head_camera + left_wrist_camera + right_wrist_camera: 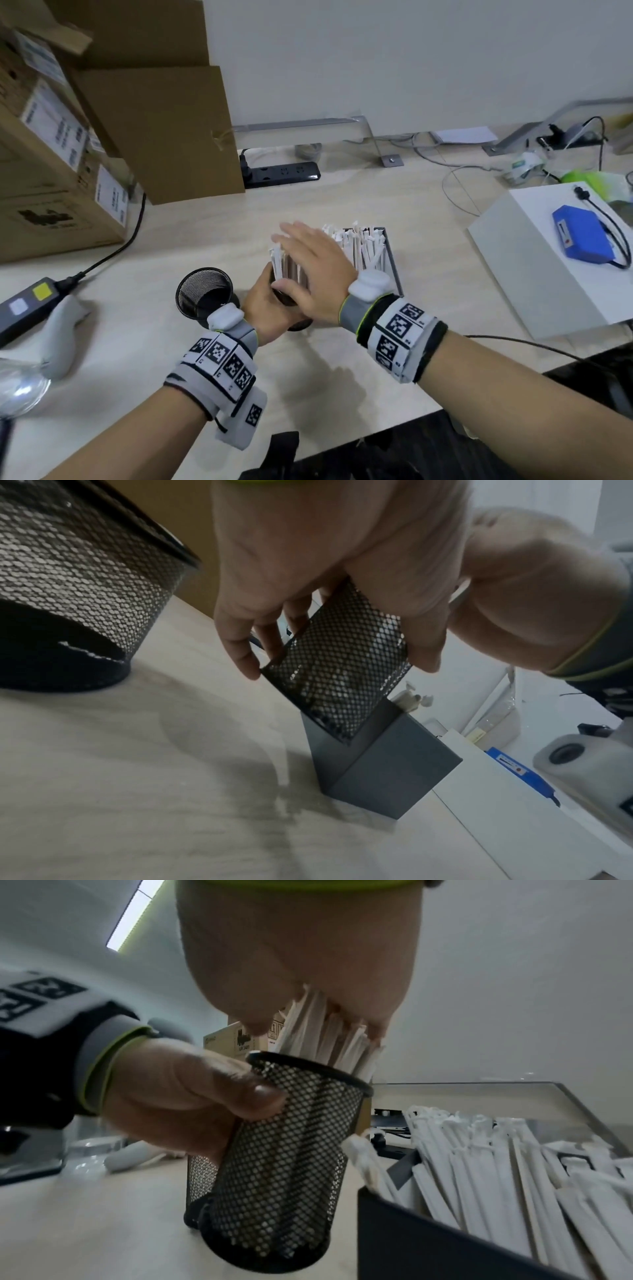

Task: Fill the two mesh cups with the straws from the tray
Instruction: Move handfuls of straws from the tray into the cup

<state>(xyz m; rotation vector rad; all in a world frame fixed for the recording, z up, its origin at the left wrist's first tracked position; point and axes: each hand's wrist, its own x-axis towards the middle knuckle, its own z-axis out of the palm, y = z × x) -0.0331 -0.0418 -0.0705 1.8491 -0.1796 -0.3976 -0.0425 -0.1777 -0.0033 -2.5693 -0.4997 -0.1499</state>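
Observation:
My left hand grips a black mesh cup by its side, thumb near the rim. The cup tilts slightly, right beside the dark tray. A bundle of white wrapped straws stands in it. My right hand lies flat, fingers straight, with its palm pressing on the tops of those straws. A second mesh cup stands empty on the table just to the left. Several more straws lean in the tray.
Cardboard boxes stand at the back left, with a black power strip beside them. A white box carrying a blue pack sits to the right. A black adapter and a cable lie at the left.

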